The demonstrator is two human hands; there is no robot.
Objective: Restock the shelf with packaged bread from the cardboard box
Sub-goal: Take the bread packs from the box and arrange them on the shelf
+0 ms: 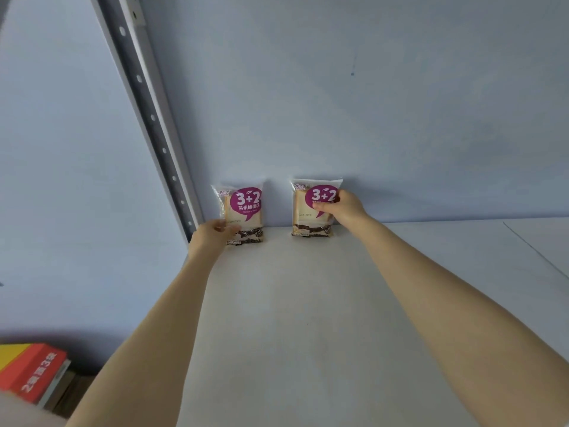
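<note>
Two packets of bread with purple "3+2" labels stand upright at the back of the white shelf (pixel 308 303), leaning on the pale blue wall. My left hand (pixel 212 234) grips the lower left corner of the left bread packet (pixel 244 211). On the right bread packet (pixel 311 211), my right hand (pixel 340 208) holds the right edge, fingers across its label. The two packets stand a small gap apart. The cardboard box is out of view.
A grey perforated shelf upright (pixel 154 118) runs diagonally just left of the left packet. A red and yellow carton (pixel 29 371) lies below at the lower left. The shelf board stretches wide to the right, with a seam (pixel 535 251) at the far right.
</note>
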